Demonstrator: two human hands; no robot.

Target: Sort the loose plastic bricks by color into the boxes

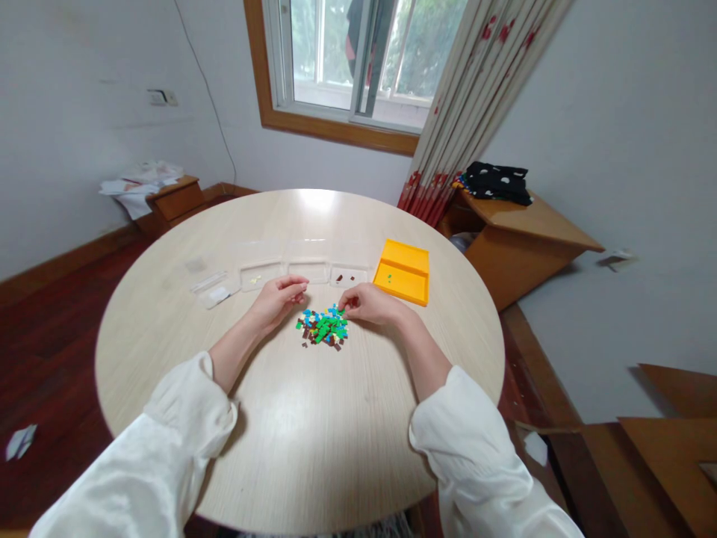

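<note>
A loose pile of small toy building bricks [325, 327] in green, blue, brown and yellow lies on the round table. My right hand [367, 302] reaches the pile's upper right edge, thumb and fingertips closed around a small brick there, which looks green. At the upper left of the pile, my left hand [280, 299] hovers with its fingers curled together; whatever they hold, if anything, is too small to make out. Behind the hands stand a clear tray [246, 286] with pale yellow pieces, a middle clear tray [314, 280] and another clear tray [334, 284] with a few brown pieces.
On the right, an open yellow case [415, 291] holds a few green pieces. Clear plastic packaging [216, 290] lies at the left of the round pale table [302, 448]. Beyond are a wooden cabinet [504, 246] with dark cloth, a curtain [453, 104] and a window.
</note>
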